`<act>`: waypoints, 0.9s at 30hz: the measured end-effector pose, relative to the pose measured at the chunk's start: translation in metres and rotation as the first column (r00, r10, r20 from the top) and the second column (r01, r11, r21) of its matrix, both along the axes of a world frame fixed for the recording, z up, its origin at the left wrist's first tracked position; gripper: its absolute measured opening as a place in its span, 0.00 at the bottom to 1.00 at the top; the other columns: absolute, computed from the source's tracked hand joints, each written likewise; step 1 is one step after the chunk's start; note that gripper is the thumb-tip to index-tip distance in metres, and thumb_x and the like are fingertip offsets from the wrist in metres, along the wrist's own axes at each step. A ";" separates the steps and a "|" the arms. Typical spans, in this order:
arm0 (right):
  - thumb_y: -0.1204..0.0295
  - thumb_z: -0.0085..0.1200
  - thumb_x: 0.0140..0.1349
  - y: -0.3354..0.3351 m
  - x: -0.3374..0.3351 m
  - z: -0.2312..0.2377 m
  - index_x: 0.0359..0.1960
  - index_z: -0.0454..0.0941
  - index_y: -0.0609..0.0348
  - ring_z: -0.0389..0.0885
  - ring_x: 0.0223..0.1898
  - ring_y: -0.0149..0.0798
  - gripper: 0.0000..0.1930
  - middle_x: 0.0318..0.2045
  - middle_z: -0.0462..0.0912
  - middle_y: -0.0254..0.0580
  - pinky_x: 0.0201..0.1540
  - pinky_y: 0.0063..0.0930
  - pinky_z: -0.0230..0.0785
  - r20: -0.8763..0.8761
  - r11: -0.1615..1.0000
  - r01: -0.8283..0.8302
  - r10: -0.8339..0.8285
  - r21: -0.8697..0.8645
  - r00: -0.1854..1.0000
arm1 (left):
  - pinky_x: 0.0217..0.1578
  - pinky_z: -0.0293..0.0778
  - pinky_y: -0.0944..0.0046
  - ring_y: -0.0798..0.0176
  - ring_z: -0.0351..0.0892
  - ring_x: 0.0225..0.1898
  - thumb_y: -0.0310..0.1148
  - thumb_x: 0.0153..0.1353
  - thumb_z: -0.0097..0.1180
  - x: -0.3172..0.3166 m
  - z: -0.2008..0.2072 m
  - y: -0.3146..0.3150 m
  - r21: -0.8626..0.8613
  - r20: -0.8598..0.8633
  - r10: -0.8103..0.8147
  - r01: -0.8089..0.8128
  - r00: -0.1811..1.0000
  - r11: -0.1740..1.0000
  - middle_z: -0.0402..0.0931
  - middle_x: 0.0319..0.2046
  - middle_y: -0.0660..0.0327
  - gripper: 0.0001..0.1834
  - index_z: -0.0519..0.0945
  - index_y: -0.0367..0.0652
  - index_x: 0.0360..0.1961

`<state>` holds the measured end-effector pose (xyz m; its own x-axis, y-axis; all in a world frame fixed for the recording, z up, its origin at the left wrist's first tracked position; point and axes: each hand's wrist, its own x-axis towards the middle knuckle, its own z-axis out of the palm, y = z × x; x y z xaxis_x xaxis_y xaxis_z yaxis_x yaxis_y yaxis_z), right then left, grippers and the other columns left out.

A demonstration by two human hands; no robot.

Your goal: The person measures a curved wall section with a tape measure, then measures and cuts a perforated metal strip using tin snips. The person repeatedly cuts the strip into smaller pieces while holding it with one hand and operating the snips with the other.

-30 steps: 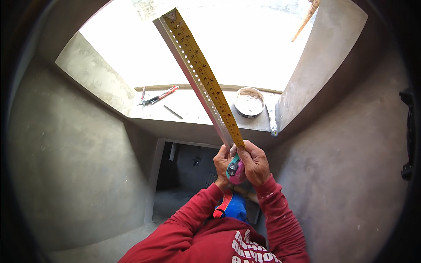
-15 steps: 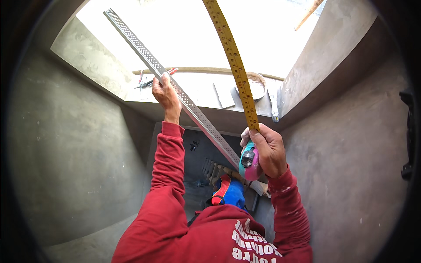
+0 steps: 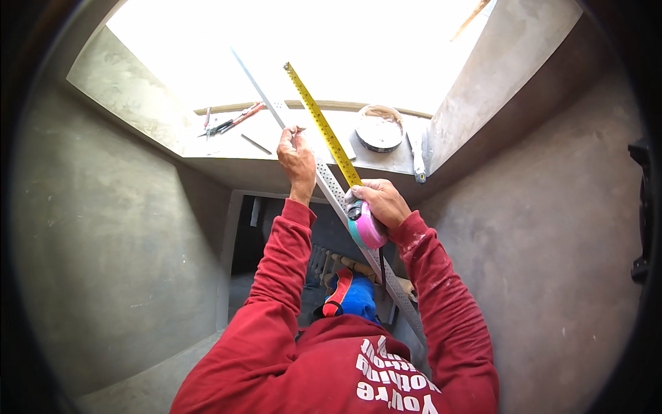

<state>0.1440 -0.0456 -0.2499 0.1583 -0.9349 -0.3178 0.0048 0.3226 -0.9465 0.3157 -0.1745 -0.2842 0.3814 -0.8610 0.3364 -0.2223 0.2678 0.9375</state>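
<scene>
My left hand (image 3: 298,165) is closed around a long perforated metal angle bead (image 3: 336,190). The bead runs slantwise from the bright window down past my right forearm. My right hand (image 3: 383,201) grips a pink and teal tape measure (image 3: 367,226), which lies in front of the bead. Out of it a yellow tape blade (image 3: 323,124) reaches up and to the left. The blade's hooked free end stands in the air, to the right of the bead's upper part. Glare washes out that upper part of the bead.
On the window sill (image 3: 234,153) lie red-handled snips (image 3: 246,115), a round tub (image 3: 379,130) with pale residue and a brush-like tool (image 3: 417,155). Plastered walls (image 3: 117,214) rise on both sides. Below me are a blue and red bag-like thing (image 3: 355,295) and pale pipes.
The tape blade is much shorter, its hooked end now in view. My right hand has moved left and up, my left hand right and down. The bead has shifted right and turned steeper.
</scene>
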 end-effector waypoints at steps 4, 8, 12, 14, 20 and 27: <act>0.70 0.50 0.70 -0.009 0.007 -0.003 0.43 0.84 0.68 0.79 0.30 0.25 0.14 0.31 0.85 0.35 0.38 0.20 0.73 -0.071 0.998 -0.030 0.025 -0.064 0.997 | 0.43 0.74 0.63 0.65 0.77 0.36 0.28 0.72 0.51 -0.005 0.010 -0.008 -0.113 -0.369 -0.251 0.224 0.895 0.968 0.81 0.34 0.58 0.10 0.80 0.31 0.40; 0.70 0.50 0.70 -0.019 0.016 -0.008 0.43 0.84 0.68 0.79 0.29 0.25 0.14 0.30 0.85 0.35 0.38 0.21 0.73 -0.091 0.998 -0.038 0.033 -0.050 0.995 | 0.33 0.70 0.65 0.70 0.71 0.29 0.32 0.73 0.53 -0.008 0.022 -0.014 -0.021 -0.356 -0.275 0.286 0.893 0.958 0.79 0.29 0.63 0.12 0.82 0.32 0.37; 0.69 0.51 0.69 -0.018 0.017 -0.014 0.39 0.84 0.68 0.80 0.28 0.26 0.13 0.29 0.85 0.36 0.37 0.22 0.73 -0.059 0.999 -0.033 0.032 -0.032 0.998 | 0.27 0.66 0.64 0.70 0.67 0.25 0.36 0.73 0.54 -0.010 0.019 -0.017 0.040 -0.178 -0.216 0.227 0.960 0.973 0.77 0.25 0.63 0.16 0.81 0.31 0.35; 0.69 0.51 0.69 -0.006 0.014 -0.015 0.38 0.84 0.68 0.81 0.28 0.27 0.13 0.29 0.86 0.37 0.37 0.23 0.73 -0.047 0.997 -0.050 0.048 -0.051 0.998 | 0.27 0.68 0.62 0.67 0.68 0.24 0.37 0.74 0.53 -0.006 0.010 -0.024 0.051 -0.150 -0.191 0.200 0.970 0.978 0.77 0.24 0.60 0.17 0.81 0.31 0.35; 0.64 0.53 0.63 0.086 -0.014 -0.009 0.31 0.81 0.69 0.82 0.27 0.40 0.16 0.25 0.83 0.52 0.36 0.36 0.73 -0.133 0.998 -0.009 0.000 -0.067 0.991 | 0.37 0.74 0.49 0.45 0.76 0.30 0.42 0.76 0.49 0.015 -0.015 -0.073 0.182 0.147 -0.037 0.009 0.988 0.983 0.81 0.34 0.43 0.22 0.80 0.28 0.40; 0.71 0.48 0.68 0.158 -0.029 0.000 0.32 0.82 0.68 0.82 0.27 0.30 0.14 0.25 0.86 0.40 0.35 0.27 0.76 -0.046 0.980 0.104 -0.097 0.172 0.994 | 0.49 0.71 0.50 0.43 0.77 0.41 0.43 0.76 0.47 0.019 -0.051 -0.075 0.178 0.021 -0.095 0.089 0.995 0.980 0.81 0.40 0.39 0.23 0.80 0.28 0.44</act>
